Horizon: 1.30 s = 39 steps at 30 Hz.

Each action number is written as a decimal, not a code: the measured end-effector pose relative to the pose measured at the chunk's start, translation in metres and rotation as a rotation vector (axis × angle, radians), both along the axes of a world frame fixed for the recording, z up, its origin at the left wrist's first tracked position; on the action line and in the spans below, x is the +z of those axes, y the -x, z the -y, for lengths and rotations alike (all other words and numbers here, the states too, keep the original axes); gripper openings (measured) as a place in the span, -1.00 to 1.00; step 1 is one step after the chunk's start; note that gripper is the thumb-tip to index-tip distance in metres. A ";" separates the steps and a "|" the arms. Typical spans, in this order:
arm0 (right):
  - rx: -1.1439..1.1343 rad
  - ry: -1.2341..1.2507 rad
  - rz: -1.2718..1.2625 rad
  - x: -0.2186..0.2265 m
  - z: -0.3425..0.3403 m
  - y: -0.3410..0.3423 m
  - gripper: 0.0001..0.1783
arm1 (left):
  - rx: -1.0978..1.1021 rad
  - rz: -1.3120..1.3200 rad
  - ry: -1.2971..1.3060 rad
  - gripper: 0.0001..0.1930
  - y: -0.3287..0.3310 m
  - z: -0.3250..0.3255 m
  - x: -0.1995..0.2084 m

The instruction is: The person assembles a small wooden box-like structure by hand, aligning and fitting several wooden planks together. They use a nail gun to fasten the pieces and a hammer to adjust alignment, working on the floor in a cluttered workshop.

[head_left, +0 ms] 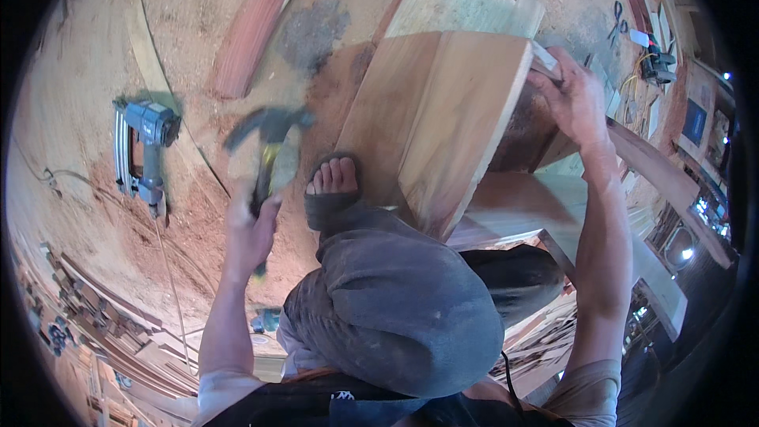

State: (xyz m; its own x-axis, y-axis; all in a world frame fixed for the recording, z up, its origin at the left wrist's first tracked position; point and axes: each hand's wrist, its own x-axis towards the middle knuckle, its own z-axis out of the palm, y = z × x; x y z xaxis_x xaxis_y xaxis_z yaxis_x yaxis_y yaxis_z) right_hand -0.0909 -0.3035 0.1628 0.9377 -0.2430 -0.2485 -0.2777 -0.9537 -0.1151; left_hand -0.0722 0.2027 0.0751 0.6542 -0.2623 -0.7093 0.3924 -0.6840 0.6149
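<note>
Left hand (249, 229): clenched on a hammer (269, 146), head at 12 o'clock.
Right hand (573, 99): grasping the wooden board (451, 122) at its far corner.
Nail gun (142, 154): on the floor, 9 o'clock of the hammer.

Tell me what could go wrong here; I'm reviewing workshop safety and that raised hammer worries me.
1. The left hand holds the hammer raised, blurred mid-swing, close to the bare toes of the sandalled foot propped on the wooden boards; a miss could hit them.
2. The right hand grips the boards' far edge, so a jolt could pinch fingers.
3. The nail gun and its hose lie on the sawdust floor, a likely trip hazard.
</note>
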 end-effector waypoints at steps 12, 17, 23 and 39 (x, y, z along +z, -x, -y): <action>-0.040 -0.058 0.012 -0.008 -0.006 0.001 -0.70 | 0.301 -0.165 0.629 -0.74 -0.014 0.210 -0.058; -0.026 -0.066 0.053 -0.007 -0.005 0.003 -0.65 | 0.077 -0.279 0.528 -0.69 -0.016 0.224 -0.044; -0.106 -0.044 -0.043 -0.005 -0.008 0.002 -0.62 | 0.121 -0.432 0.412 -0.65 -0.027 0.223 -0.054; -0.022 -0.100 0.047 -0.008 -0.003 0.003 -0.56 | -0.646 0.013 0.200 -0.58 -0.214 0.233 0.003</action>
State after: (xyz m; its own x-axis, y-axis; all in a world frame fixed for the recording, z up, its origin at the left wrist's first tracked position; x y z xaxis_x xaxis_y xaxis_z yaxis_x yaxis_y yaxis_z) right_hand -0.0936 -0.3005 0.1546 0.9435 -0.2396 -0.2289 -0.2904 -0.9305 -0.2230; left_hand 0.1423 -0.0305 0.0777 0.3302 -0.7293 -0.5992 -0.0656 -0.6510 0.7562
